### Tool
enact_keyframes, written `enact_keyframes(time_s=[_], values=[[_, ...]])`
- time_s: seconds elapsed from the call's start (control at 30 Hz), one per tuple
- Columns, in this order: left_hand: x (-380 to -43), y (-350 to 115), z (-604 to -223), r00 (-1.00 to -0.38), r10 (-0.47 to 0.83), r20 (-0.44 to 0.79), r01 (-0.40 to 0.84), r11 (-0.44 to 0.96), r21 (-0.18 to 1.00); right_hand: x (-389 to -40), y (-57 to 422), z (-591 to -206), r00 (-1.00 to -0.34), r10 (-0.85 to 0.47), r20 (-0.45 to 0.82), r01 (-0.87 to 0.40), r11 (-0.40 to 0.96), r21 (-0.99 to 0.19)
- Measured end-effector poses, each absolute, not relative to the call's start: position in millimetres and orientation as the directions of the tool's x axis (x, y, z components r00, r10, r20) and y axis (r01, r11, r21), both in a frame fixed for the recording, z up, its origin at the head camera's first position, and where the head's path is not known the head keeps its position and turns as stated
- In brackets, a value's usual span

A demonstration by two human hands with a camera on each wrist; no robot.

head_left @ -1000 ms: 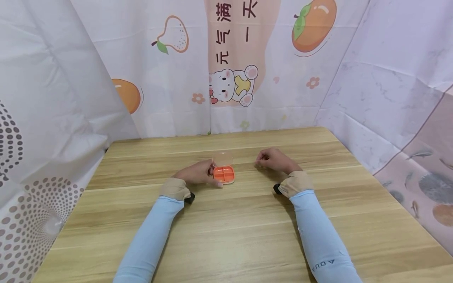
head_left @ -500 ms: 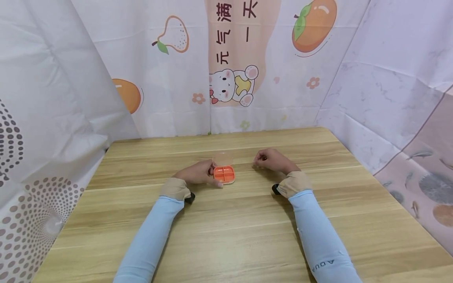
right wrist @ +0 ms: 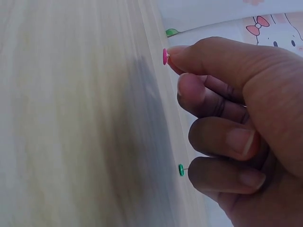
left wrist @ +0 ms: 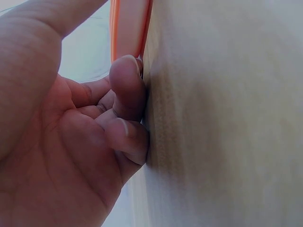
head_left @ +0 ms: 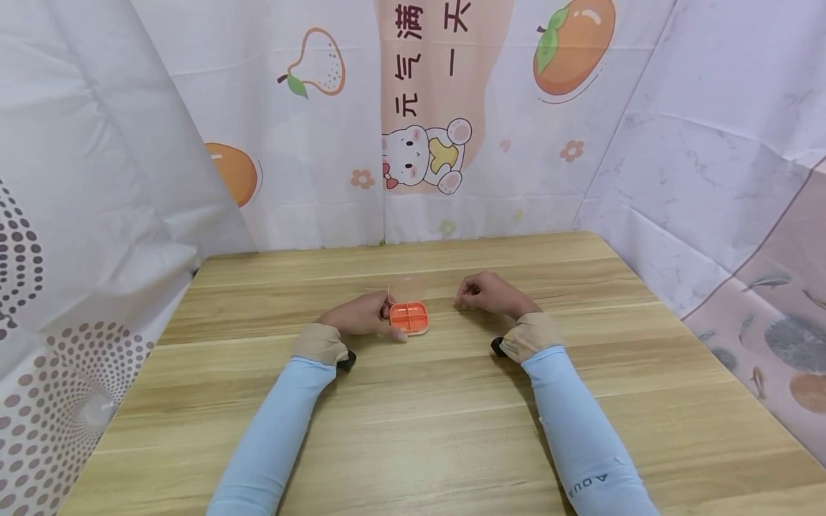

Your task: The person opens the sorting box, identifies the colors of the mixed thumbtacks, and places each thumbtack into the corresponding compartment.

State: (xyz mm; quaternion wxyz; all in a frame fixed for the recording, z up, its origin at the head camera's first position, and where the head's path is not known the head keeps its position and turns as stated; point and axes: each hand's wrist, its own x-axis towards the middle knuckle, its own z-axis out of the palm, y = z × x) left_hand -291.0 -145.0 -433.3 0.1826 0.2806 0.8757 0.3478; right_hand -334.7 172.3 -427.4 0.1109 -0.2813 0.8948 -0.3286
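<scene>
My left hand (head_left: 361, 315) holds the left end of a small orange pill box (head_left: 409, 316), thumb at its front edge and fingers along its side. The box lies on the table with its divided compartments showing, and its clear lid (head_left: 406, 289) is flipped back. Only the box's side shows in the left wrist view. To the right of the box, my right hand (head_left: 489, 292) pinches a pink thumbtack (right wrist: 165, 56) between thumb and index finger, its other fingers curled. A green thumbtack (right wrist: 181, 170) appears beyond the lower fingers, its pin partly hidden by one of them.
The wooden table (head_left: 413, 423) reaches back to a printed curtain (head_left: 323, 143) at its far edge. Cloth also hangs on the left and right sides. Dark wrist devices show beneath both cuffs.
My right hand has drifted slightly left towards the pill box. The left hand and the box stay where they were.
</scene>
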Motion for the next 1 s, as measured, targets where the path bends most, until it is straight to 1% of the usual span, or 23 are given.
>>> enact_keyframes(time_s=[1.0], values=[[-293, -146, -433, -0.772, 0.623, -0.121, 0.374, 0.601, 0.707, -332, 159, -426, -0.809, -0.586, -0.040, -0.417, 0.620, -0.665]])
